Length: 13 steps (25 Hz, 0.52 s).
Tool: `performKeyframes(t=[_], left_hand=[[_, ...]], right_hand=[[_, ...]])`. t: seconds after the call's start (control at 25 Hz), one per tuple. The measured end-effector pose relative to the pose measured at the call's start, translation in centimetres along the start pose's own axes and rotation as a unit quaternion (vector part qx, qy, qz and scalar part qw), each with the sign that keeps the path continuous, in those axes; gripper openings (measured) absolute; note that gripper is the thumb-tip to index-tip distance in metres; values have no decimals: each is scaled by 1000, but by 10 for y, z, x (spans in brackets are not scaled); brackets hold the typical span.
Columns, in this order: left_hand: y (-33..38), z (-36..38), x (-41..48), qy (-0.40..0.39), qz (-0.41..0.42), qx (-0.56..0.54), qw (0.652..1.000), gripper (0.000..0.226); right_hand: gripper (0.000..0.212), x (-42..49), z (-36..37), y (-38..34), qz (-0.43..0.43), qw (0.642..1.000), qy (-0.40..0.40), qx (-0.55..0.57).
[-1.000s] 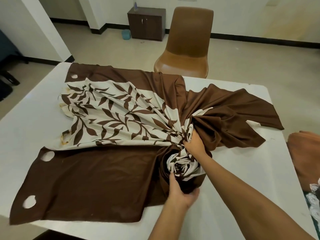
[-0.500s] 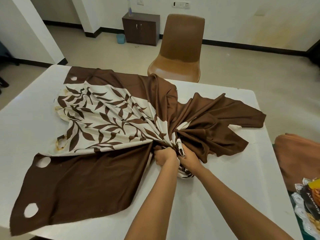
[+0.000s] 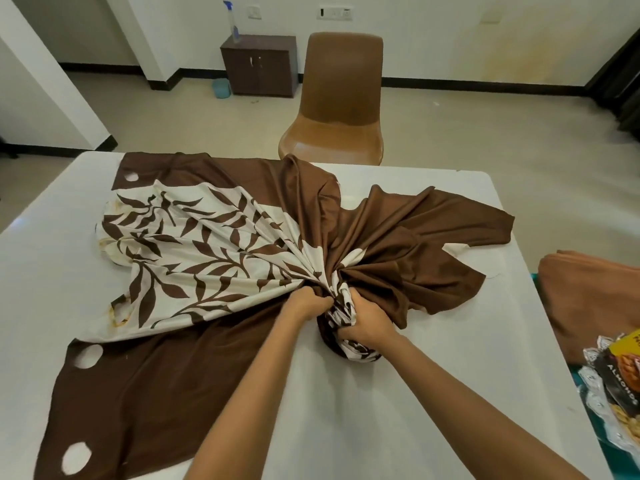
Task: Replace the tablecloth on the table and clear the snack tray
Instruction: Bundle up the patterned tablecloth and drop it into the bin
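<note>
A brown tablecloth with a cream leaf-print centre lies spread over the white table, drawn into radiating folds toward a bunched wad near the table's middle. My left hand grips the gathered folds at the wad's left side. My right hand clutches the rolled bundle just beside it, fingers curled into the cloth. At the far right edge a snack tray shows, holding an almond packet and other wrapped snacks.
A folded orange-brown cloth lies off the table's right side. A brown chair stands at the far edge of the table. Behind it are a dark cabinet with a spray bottle on top, and open floor.
My left hand rose from under the bundle to grip the folds beside my right hand. The cloth's right side has been pulled in tighter. The view tilted up, and the snack tray came into sight.
</note>
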State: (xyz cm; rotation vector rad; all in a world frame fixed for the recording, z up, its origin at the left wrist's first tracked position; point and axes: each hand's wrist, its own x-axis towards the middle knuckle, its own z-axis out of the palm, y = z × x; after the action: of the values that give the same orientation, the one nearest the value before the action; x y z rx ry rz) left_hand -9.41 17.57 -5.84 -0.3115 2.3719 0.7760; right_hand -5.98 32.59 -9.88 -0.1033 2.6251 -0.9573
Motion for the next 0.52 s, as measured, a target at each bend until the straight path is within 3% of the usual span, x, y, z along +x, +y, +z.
performKeyframes(t=[0.12,0.16,0.24,0.28,0.36,0.44,0.52], left_hand=[[7,-33,-11,36,83,217,972,37],[12,-39,-15,83,118,231,962,35],[26,-38,-18,139,273,140,942,22],[36,-32,-19,115,363,86,921,13],[55,-11,-14,-13,473,99,876,34],[63,9,2,-114,483,272,824,49],[58,12,28,-91,438,438,779,46]], right_hand=[[93,9,-18,6,-13,994,-73,-82],[94,10,-24,7,-16,991,-98,-89],[91,10,-31,6,-25,987,-130,-92],[88,8,-31,4,-31,985,-137,-102],[81,2,-32,3,-32,975,-155,-155],[81,-5,-32,4,-34,962,-183,-201],[82,-9,-34,8,-70,961,-193,-186]])
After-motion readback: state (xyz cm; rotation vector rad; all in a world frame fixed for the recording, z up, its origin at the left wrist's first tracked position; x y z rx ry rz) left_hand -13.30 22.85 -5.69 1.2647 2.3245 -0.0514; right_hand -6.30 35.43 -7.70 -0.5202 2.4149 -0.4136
